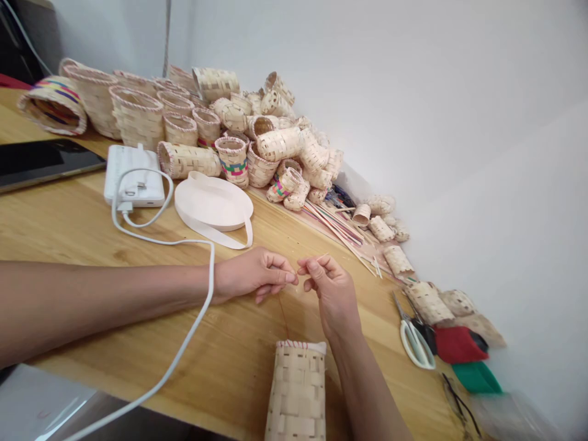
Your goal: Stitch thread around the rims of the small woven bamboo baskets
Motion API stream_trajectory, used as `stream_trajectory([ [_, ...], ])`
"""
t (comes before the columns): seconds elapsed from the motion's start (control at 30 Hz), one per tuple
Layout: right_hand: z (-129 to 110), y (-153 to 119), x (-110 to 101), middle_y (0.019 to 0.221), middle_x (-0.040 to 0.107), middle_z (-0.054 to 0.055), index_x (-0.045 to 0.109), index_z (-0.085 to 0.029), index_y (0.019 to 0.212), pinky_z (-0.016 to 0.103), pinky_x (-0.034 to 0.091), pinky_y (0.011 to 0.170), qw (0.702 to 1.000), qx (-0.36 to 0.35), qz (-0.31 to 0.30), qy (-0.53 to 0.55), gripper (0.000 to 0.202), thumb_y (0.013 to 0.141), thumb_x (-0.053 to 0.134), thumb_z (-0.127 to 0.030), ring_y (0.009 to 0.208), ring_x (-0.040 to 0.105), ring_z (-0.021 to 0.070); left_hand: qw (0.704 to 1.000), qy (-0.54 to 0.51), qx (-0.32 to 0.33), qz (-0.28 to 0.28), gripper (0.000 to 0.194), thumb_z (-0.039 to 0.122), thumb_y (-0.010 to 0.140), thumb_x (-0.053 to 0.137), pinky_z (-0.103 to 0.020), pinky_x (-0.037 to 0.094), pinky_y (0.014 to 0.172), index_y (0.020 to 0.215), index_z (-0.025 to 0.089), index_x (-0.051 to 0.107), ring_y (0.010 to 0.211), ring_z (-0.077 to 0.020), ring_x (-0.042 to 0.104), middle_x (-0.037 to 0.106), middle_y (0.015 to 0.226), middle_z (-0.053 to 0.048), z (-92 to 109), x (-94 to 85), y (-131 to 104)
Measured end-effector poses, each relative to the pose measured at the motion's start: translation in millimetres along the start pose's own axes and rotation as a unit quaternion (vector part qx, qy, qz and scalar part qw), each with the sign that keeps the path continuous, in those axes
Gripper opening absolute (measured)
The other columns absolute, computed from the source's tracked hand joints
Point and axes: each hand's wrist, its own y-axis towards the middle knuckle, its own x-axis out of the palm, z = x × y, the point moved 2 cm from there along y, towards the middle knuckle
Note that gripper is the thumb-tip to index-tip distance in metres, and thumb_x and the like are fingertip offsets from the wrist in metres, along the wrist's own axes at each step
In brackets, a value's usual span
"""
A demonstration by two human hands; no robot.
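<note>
- You were apparently stitching the woven basket (297,392) rim, below your hands.
- Your left hand (264,274) and right hand (334,291) seemingly both pinched reddish thread (284,315).
- The next stitch likely called for tautness.

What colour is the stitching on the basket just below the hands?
The stitching is red, over a pale band; the head view shows it.
</note>
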Motion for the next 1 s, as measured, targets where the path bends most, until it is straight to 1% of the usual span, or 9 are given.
stream_trajectory([
  [0.1, 0, -3, 4, 0.08, 0.068, 0.0, 0.062, -0.017, 0.067, 0.019, 0.043, 0.05, 0.999, -0.008, -0.016, 0.042, 0.024, 0.069, 0.078, -0.034, 0.051, 0.053, 0.0052, 1.0, 0.008, 0.007, -0.002, 0.038, 0.049, 0.074, 0.066, -0.019, 0.033, 0.04, 0.076, 0.012, 0.058, 0.04, -0.0059, 0.037, 0.049, 0.054, 0.005, 1, 0.1, 0],
  [0.2, 0, -5, 7, 0.082, 0.069, 0.0, 0.059, -0.018, 0.066, 0.018, 0.042, 0.049, 0.993, -0.016, -0.05, 0.102, 0.023, 0.072, 0.076, -0.033, 0.054, 0.055, 0.0063, 0.999, 0.018, 0.03, -0.011, 0.039, 0.051, 0.075, 0.065, -0.019, 0.033, 0.041, 0.073, 0.013, 0.058, 0.04, -0.0061, 0.038, 0.048, 0.052, 0.005, 3, 0.2, -1],
  [0.43, 5, -4, 11, 0.064, 0.066, -0.002, 0.056, -0.019, 0.068, 0.016, 0.041, 0.046, 0.987, -0.003, -0.074, 0.144, 0.026, 0.075, 0.074, -0.036, 0.048, 0.052, 0.006, 0.996, 0.076, 0.033, -0.014, 0.034, 0.044, 0.078, 0.061, -0.019, 0.034, 0.043, 0.067, 0.013, 0.055, 0.042, -0.0068, 0.043, 0.052, 0.056, 0.003, 0, 0.6, -2],
  [0.5, 4, -2, 10, 0.061, 0.063, -0.004, 0.054, -0.019, 0.068, 0.015, 0.042, 0.047, 0.986, -0.003, -0.071, 0.149, 0.028, 0.074, 0.075, -0.037, 0.05, 0.053, 0.0062, 0.992, 0.117, 0.042, 0.01, 0.03, 0.042, 0.079, 0.059, -0.019, 0.036, 0.046, 0.073, 0.012, 0.061, 0.046, -0.0078, 0.046, 0.054, 0.06, 0.002, 1, -0.2, -2],
  [0.6, 0, 0, 4, 0.061, 0.06, -0.006, 0.053, -0.02, 0.068, 0.015, 0.044, 0.049, 0.986, -0.015, -0.045, 0.157, 0.03, 0.07, 0.078, -0.037, 0.055, 0.054, 0.0067, 0.978, 0.18, 0.075, 0.079, 0.03, 0.039, 0.08, 0.058, -0.018, 0.035, 0.047, 0.093, 0.013, 0.067, 0.05, -0.0084, 0.046, 0.054, 0.061, 0.002, 6, -1.9, -2],
  [0.67, -3, 2, -2, 0.061, 0.059, -0.006, 0.053, -0.02, 0.069, 0.015, 0.046, 0.05, 0.988, -0.025, -0.018, 0.154, 0.031, 0.068, 0.079, -0.038, 0.056, 0.054, 0.0066, 0.973, 0.188, 0.09, 0.1, 0.029, 0.039, 0.08, 0.059, -0.017, 0.033, 0.046, 0.093, 0.014, 0.067, 0.05, -0.0079, 0.044, 0.054, 0.062, 0.002, 9, -1.3, -3],
  [0.73, -5, 4, -7, 0.062, 0.059, -0.007, 0.054, -0.02, 0.07, 0.015, 0.046, 0.051, 0.988, -0.033, 0.004, 0.151, 0.031, 0.067, 0.08, -0.038, 0.056, 0.053, 0.0062, 0.98, 0.172, 0.072, 0.067, 0.029, 0.041, 0.08, 0.059, -0.016, 0.031, 0.043, 0.084, 0.014, 0.066, 0.048, -0.0071, 0.04, 0.052, 0.061, 0.003, 9, 2.1, -5],
  [0.87, -6, 5, -11, 0.063, 0.058, -0.007, 0.053, -0.021, 0.071, 0.015, 0.046, 0.052, 0.988, -0.036, 0.023, 0.148, 0.031, 0.067, 0.079, -0.037, 0.056, 0.053, 0.0058, 0.986, 0.154, -0.004, -0.07, 0.032, 0.047, 0.08, 0.059, -0.016, 0.024, 0.037, 0.081, 0.015, 0.066, 0.04, -0.0064, 0.033, 0.043, 0.052, 0.005, 0, 13.3, -10],
  [1.0, -5, 6, -10, 0.064, 0.057, -0.007, 0.051, -0.022, 0.073, 0.017, 0.046, 0.053, 0.989, -0.034, 0.044, 0.136, 0.034, 0.065, 0.079, -0.04, 0.056, 0.052, 0.0064, 0.981, 0.148, -0.024, -0.122, 0.03, 0.045, 0.079, 0.062, -0.017, 0.022, 0.039, 0.087, 0.016, 0.068, 0.042, -0.0067, 0.031, 0.044, 0.051, 0.005, -9, 22.2, -14],
])
